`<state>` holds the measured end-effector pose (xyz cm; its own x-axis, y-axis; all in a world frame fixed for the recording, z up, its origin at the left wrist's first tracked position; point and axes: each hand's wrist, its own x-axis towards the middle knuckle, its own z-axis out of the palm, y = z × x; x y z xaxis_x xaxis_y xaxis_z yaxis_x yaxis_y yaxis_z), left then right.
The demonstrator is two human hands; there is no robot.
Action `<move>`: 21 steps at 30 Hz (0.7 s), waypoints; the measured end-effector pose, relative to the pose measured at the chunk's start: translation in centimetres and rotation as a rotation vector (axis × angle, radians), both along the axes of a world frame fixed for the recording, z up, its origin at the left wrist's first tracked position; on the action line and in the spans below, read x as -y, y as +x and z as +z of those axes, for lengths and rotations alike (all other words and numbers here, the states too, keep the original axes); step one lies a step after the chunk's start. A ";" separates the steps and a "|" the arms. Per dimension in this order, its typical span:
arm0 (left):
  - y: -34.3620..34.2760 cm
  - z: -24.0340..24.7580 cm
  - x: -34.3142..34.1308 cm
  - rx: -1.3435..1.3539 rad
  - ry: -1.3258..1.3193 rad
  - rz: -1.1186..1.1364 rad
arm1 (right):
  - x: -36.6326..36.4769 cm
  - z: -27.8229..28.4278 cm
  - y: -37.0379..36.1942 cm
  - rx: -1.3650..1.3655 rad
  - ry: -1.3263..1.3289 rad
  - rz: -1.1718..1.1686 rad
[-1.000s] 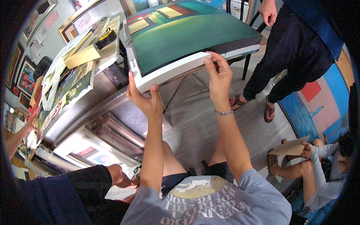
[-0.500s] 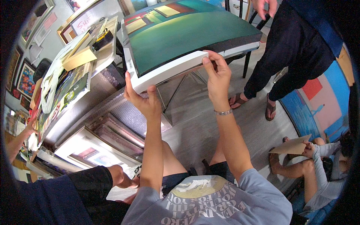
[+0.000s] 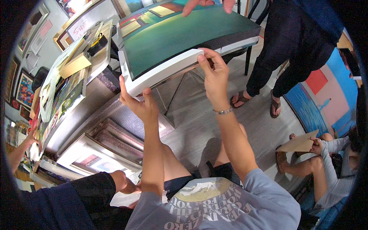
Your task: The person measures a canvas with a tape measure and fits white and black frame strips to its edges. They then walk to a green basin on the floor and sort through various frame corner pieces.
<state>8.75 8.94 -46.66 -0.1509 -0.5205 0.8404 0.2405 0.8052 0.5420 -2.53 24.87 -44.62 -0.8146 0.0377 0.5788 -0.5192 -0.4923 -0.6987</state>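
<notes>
The white strip (image 3: pixel 166 71) lies in front of me along the near edge of the green painting (image 3: pixel 188 38). Its long axis runs obliquely, from near left to far right; its broad pale face points toward me. At its left end a white side piece (image 3: pixel 123 63) continues away from me.

My left hand (image 3: pixel 139 105) is half open, gripping the near-left corner widely, index finger on the outer side, thumb apart from it. My right hand (image 3: pixel 215 74) is nearly closed, pinching the right end between thumb and fingers.

Obstructions: a co-worker's hand (image 3: pixel 191 5) is over the far part of the painting; dark-trousered legs (image 3: pixel 268 57) stand to its right. To the left, a yellow-and-black tape measure (image 3: pixel 98 43) rests on a cluttered stack. Thin dark metal legs (image 3: pixel 175 96) show underneath.

The painting's far edge is partly cut off. My right fingertips are partly hidden behind the strip. I cannot tell whether strip and painting are joined.
</notes>
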 end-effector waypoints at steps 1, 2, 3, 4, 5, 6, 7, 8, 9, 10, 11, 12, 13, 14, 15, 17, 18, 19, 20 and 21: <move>0.0 0.0 0.0 0.000 0.001 -0.003 | 0.0 0.0 0.0 0.006 0.000 0.004; 0.1 0.0 0.0 0.014 -0.020 0.007 | 0.0 -0.1 0.0 0.013 0.001 0.008; 0.2 -0.1 0.2 0.029 -0.040 0.018 | 0.0 -0.1 -0.1 0.019 0.001 0.012; 0.3 -0.1 0.3 0.044 -0.061 0.032 | -0.1 -0.1 0.0 0.022 0.016 0.008; 0.3 -0.2 0.3 0.031 -0.039 0.016 | -0.2 -0.1 0.1 0.024 0.031 0.004; 0.2 -0.3 0.3 0.017 -0.018 0.000 | -0.2 0.0 0.1 0.027 0.046 0.002; 0.2 -0.2 0.3 0.003 0.001 -0.017 | -0.2 0.1 0.2 0.031 0.035 0.003; 0.1 -0.2 0.3 0.000 0.003 -0.014 | -0.2 0.2 0.2 0.036 0.024 0.005; 0.1 -0.2 0.3 -0.004 0.005 -0.010 | -0.1 0.3 0.3 0.041 0.013 0.007; 0.2 -0.2 0.3 -0.006 0.007 -0.006 | -0.1 0.2 0.3 0.044 -0.008 0.017; 0.2 -0.2 0.3 0.011 -0.006 0.003 | 0.0 0.2 0.3 0.047 -0.030 0.027; 0.2 -0.3 0.3 0.029 -0.018 0.013 | 0.1 0.1 0.4 0.050 -0.052 0.037; 0.4 -0.3 0.3 0.047 -0.032 0.029 | 0.1 0.1 0.4 0.051 -0.037 0.035; 0.4 -0.3 0.4 0.044 -0.045 0.033 | -0.1 0.0 0.3 0.053 -0.023 0.032; 0.4 -0.3 0.5 0.041 -0.057 0.037 | -0.2 0.0 0.3 0.054 -0.009 0.029; 0.4 -0.4 0.6 0.037 -0.046 0.032 | -0.2 0.1 0.4 0.038 0.016 0.014; 0.4 -0.3 0.6 0.023 -0.043 0.024 | -0.2 0.2 0.5 0.031 0.028 0.006; 0.4 -0.3 0.6 0.009 -0.038 0.012 | -0.1 0.3 0.5 0.030 0.013 0.015; 0.3 -0.3 0.6 -0.004 -0.033 0.001 | -0.1 0.4 0.6 0.030 -0.002 0.024; 0.2 -0.4 0.6 -0.005 -0.026 -0.002 | -0.1 0.4 0.7 0.029 -0.017 0.033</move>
